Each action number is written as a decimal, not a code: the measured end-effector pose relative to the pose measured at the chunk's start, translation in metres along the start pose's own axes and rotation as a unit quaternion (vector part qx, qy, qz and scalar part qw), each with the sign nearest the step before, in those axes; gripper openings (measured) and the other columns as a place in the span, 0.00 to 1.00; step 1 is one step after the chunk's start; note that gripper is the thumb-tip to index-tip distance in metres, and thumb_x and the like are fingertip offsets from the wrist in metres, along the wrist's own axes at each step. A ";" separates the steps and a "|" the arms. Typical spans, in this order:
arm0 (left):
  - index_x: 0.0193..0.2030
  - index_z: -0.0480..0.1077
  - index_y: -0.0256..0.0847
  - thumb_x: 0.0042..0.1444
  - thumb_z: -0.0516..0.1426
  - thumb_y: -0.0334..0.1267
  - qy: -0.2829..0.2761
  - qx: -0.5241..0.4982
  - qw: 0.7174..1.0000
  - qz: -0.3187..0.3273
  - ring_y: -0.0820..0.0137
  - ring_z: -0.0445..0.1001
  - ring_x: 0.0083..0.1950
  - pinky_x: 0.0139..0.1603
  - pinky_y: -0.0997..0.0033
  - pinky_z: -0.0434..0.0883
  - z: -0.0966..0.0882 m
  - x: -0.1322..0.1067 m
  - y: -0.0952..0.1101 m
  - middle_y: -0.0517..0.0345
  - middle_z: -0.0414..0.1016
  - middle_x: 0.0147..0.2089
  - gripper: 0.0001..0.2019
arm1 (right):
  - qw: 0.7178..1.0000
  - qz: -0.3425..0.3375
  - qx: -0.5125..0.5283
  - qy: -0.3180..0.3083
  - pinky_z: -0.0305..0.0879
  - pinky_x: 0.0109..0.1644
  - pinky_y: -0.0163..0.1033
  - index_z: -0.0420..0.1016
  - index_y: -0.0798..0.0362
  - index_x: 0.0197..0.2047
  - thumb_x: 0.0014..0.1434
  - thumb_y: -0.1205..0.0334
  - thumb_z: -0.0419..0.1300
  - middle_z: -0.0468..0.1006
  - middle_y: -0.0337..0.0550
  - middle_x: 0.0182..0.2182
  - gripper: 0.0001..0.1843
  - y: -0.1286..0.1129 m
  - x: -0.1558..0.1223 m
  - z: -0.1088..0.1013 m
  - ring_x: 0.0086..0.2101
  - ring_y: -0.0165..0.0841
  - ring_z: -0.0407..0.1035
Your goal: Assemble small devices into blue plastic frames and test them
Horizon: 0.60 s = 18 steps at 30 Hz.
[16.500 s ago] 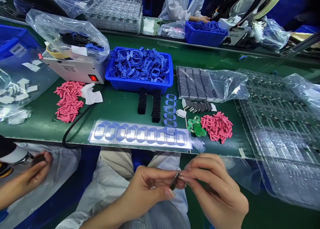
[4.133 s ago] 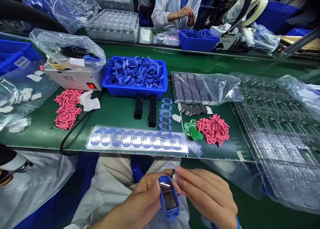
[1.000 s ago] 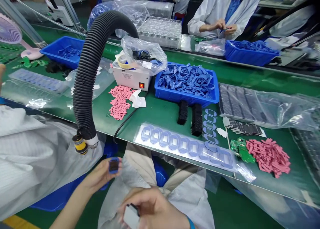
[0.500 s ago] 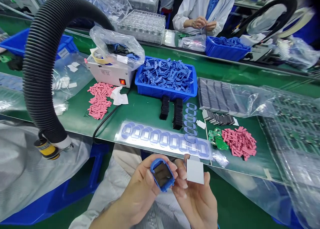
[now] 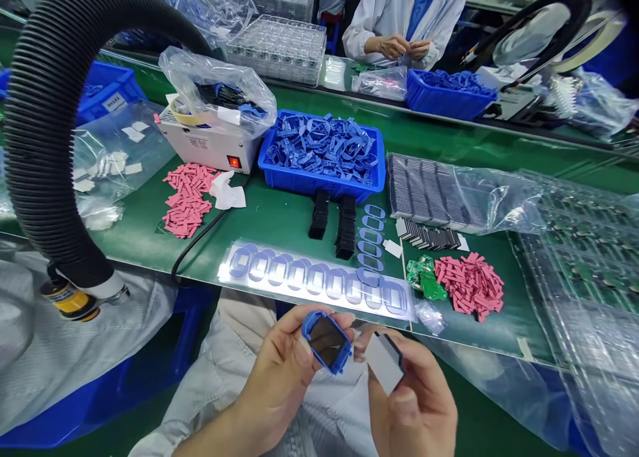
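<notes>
My left hand (image 5: 287, 364) is closed on a small blue plastic frame (image 5: 327, 341) with a dark, shiny square panel set inside it. Close by on the right, my right hand (image 5: 414, 390) pinches a thin square plate (image 5: 383, 364), its white face toward me and a dark edge along its upper right side. The plate is tilted, a short gap away from the blue frame. Both hands are above my lap, just in front of the bench edge. Beyond them on the bench lies a clear strip of oval film stickers (image 5: 317, 279).
A blue bin (image 5: 372, 191) of blue frames stands mid-bench. Pink strips lie in piles at left (image 5: 187, 201) and right (image 5: 469, 284), near green circuit boards (image 5: 426, 279) and stacked black pieces (image 5: 346, 227). A black hose (image 5: 37, 144) arches at left. A co-worker sits opposite.
The white plate has turned from nearly upright to tilted, and my right hand's fingers have shifted around it. The blue frame has tilted slightly in my left hand. The view has swung a little right.
</notes>
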State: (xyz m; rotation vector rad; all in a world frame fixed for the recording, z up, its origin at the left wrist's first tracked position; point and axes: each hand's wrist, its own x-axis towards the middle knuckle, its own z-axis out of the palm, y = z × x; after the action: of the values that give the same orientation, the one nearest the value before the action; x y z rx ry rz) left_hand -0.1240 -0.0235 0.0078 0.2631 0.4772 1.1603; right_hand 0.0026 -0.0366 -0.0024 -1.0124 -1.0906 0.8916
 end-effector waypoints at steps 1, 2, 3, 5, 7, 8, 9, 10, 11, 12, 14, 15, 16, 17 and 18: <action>0.44 0.77 0.46 0.52 0.62 0.41 0.005 0.009 1.000 0.002 0.72 0.79 0.45 0.48 0.77 0.71 -0.001 0.000 -0.001 0.59 0.82 0.45 0.12 | 0.997 -0.057 -0.047 0.004 0.72 0.35 0.39 0.75 0.47 0.46 0.59 0.56 0.59 0.77 0.43 0.33 0.12 0.000 0.000 -0.001 0.34 0.35 0.72; 0.44 0.77 0.46 0.51 0.63 0.41 0.010 0.020 1.000 0.003 0.72 0.79 0.45 0.47 0.78 0.71 -0.002 0.000 -0.001 0.58 0.82 0.45 0.12 | 0.990 -0.109 -0.090 0.003 0.71 0.36 0.41 0.74 0.49 0.48 0.59 0.60 0.59 0.77 0.45 0.35 0.13 0.000 0.000 -0.001 0.36 0.37 0.72; 0.43 0.77 0.46 0.50 0.64 0.41 0.015 0.032 0.999 0.004 0.72 0.79 0.45 0.47 0.79 0.71 -0.003 0.001 -0.001 0.58 0.82 0.44 0.12 | 0.980 -0.152 -0.130 -0.006 0.71 0.37 0.43 0.74 0.51 0.49 0.59 0.63 0.60 0.77 0.46 0.36 0.14 0.000 0.000 -0.002 0.37 0.38 0.72; 0.42 0.77 0.47 0.49 0.64 0.42 0.022 0.059 0.998 0.014 0.71 0.79 0.45 0.46 0.80 0.71 -0.004 0.002 -0.002 0.58 0.83 0.44 0.13 | 0.956 -0.207 -0.205 -0.035 0.70 0.35 0.45 0.74 0.53 0.50 0.56 0.69 0.62 0.77 0.48 0.38 0.18 0.000 0.001 -0.005 0.38 0.40 0.71; 0.42 0.78 0.47 0.48 0.65 0.42 0.026 0.088 0.995 0.028 0.71 0.79 0.46 0.46 0.80 0.70 -0.004 0.003 -0.002 0.58 0.82 0.44 0.13 | 0.936 -0.227 -0.263 -0.060 0.69 0.35 0.45 0.75 0.52 0.50 0.53 0.72 0.64 0.78 0.46 0.38 0.20 -0.001 0.003 -0.007 0.38 0.40 0.71; 0.42 0.78 0.47 0.48 0.65 0.42 0.027 0.102 0.994 0.034 0.71 0.78 0.46 0.46 0.80 0.70 -0.005 0.003 -0.003 0.58 0.82 0.45 0.13 | 0.927 -0.229 -0.289 -0.065 0.69 0.35 0.45 0.75 0.51 0.49 0.53 0.72 0.64 0.78 0.45 0.38 0.20 -0.002 0.003 -0.008 0.38 0.40 0.71; 0.42 0.78 0.47 0.47 0.65 0.42 0.027 0.113 0.992 0.038 0.71 0.78 0.47 0.47 0.80 0.70 -0.005 0.004 -0.004 0.58 0.82 0.46 0.13 | 0.921 -0.231 -0.308 -0.062 0.69 0.36 0.45 0.76 0.49 0.48 0.53 0.72 0.64 0.78 0.44 0.38 0.19 -0.003 0.003 -0.009 0.38 0.40 0.70; 0.41 0.78 0.47 0.47 0.65 0.41 0.028 0.122 0.991 0.039 0.71 0.78 0.47 0.48 0.80 0.70 -0.005 0.005 -0.006 0.57 0.82 0.46 0.13 | 0.916 -0.231 -0.323 -0.057 0.68 0.36 0.46 0.76 0.48 0.48 0.53 0.71 0.64 0.79 0.43 0.38 0.18 -0.004 0.003 -0.009 0.38 0.40 0.70; 0.41 0.78 0.48 0.47 0.65 0.41 0.029 0.126 0.991 0.035 0.70 0.78 0.47 0.48 0.80 0.70 -0.006 0.005 -0.007 0.57 0.82 0.46 0.13 | 0.913 -0.229 -0.334 -0.051 0.67 0.36 0.46 0.76 0.47 0.47 0.54 0.70 0.64 0.79 0.42 0.38 0.17 -0.005 0.003 -0.010 0.38 0.40 0.70; 0.41 0.78 0.48 0.47 0.66 0.41 0.030 0.126 0.991 0.030 0.70 0.78 0.46 0.48 0.79 0.70 -0.006 0.006 -0.009 0.57 0.82 0.45 0.13 | 0.911 -0.223 -0.344 -0.047 0.67 0.36 0.46 0.77 0.46 0.46 0.54 0.70 0.64 0.79 0.42 0.38 0.16 -0.006 0.002 -0.010 0.38 0.40 0.69; 0.41 0.78 0.49 0.46 0.66 0.42 0.036 0.120 0.992 0.018 0.70 0.79 0.43 0.46 0.79 0.71 -0.006 0.008 -0.012 0.58 0.83 0.42 0.13 | 0.907 -0.212 -0.361 -0.044 0.66 0.37 0.46 0.77 0.45 0.45 0.55 0.69 0.64 0.79 0.41 0.38 0.15 -0.006 0.001 -0.009 0.38 0.40 0.69; 0.41 0.78 0.49 0.46 0.66 0.42 0.044 0.117 0.992 0.012 0.71 0.79 0.41 0.45 0.79 0.71 -0.006 0.008 -0.013 0.58 0.83 0.40 0.13 | 0.902 -0.210 -0.374 -0.044 0.66 0.38 0.46 0.77 0.45 0.45 0.55 0.68 0.63 0.79 0.41 0.38 0.14 -0.005 0.000 -0.009 0.39 0.41 0.69; 0.40 0.78 0.48 0.45 0.66 0.42 0.055 0.114 0.992 0.007 0.72 0.79 0.38 0.43 0.80 0.72 -0.006 0.009 -0.015 0.59 0.83 0.37 0.13 | 0.895 -0.213 -0.389 -0.047 0.66 0.39 0.46 0.77 0.45 0.45 0.56 0.67 0.63 0.79 0.41 0.39 0.13 -0.004 -0.001 -0.010 0.41 0.41 0.68; 0.39 0.78 0.47 0.44 0.67 0.42 0.067 0.109 0.992 0.000 0.73 0.79 0.36 0.41 0.81 0.72 -0.007 0.010 -0.016 0.59 0.83 0.35 0.14 | 0.885 -0.220 -0.407 -0.052 0.65 0.40 0.47 0.77 0.45 0.46 0.57 0.65 0.62 0.79 0.41 0.41 0.13 -0.003 -0.003 -0.010 0.42 0.42 0.67; 0.39 0.79 0.46 0.43 0.67 0.42 0.082 0.101 0.991 -0.009 0.73 0.79 0.35 0.40 0.81 0.72 -0.007 0.010 -0.018 0.59 0.83 0.34 0.14 | 0.875 -0.226 -0.424 -0.058 0.64 0.42 0.47 0.76 0.46 0.47 0.59 0.62 0.60 0.78 0.42 0.43 0.12 -0.002 -0.004 -0.010 0.43 0.42 0.67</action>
State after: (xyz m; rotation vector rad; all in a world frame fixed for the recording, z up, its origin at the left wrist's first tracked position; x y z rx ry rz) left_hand -0.1098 -0.0210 -0.0084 0.3397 0.7427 1.1218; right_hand 0.0121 -0.0424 -0.0033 -1.3238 -1.7994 0.0483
